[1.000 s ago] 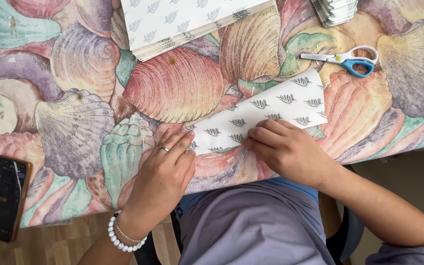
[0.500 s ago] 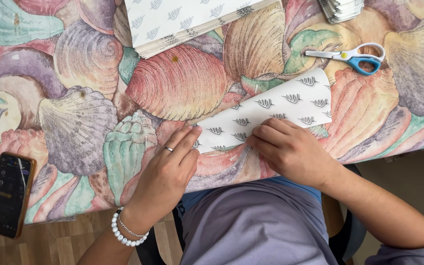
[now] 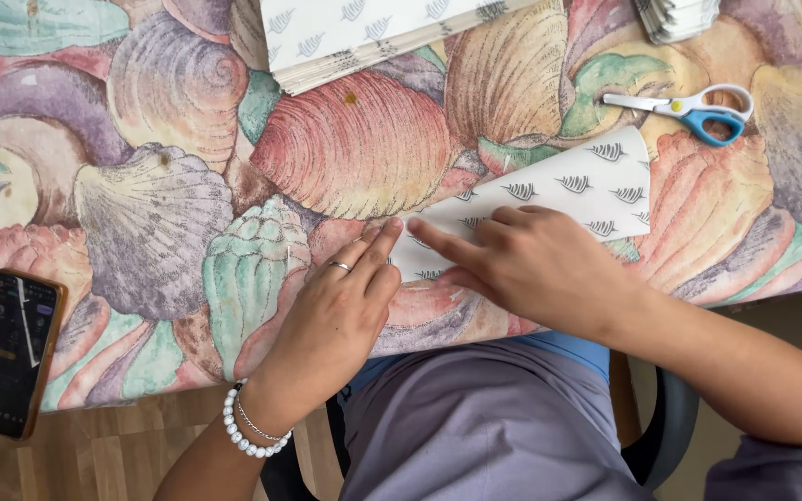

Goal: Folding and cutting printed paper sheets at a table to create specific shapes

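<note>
Neither grip closes on anything: both hands lie flat, fingers stretched, pressing a folded paper (image 3: pixel 559 199) onto the counter (image 3: pixel 169 204). At far left a phone (image 3: pixel 13 351) sits on the counter's near edge. Next, the left hand (image 3: pixel 341 311), with a ring and bead bracelet, touches the paper's left end. Beside it the right hand (image 3: pixel 536 264) covers the paper's lower part. Behind, a paper stack (image 3: pixel 364 32); at right, scissors (image 3: pixel 689 107) just beyond the paper.

paper stack (image 3: pixel 364 37) cut off by the top edge — likewise the corner bundle (image 3: pixel 679 17).
</note>
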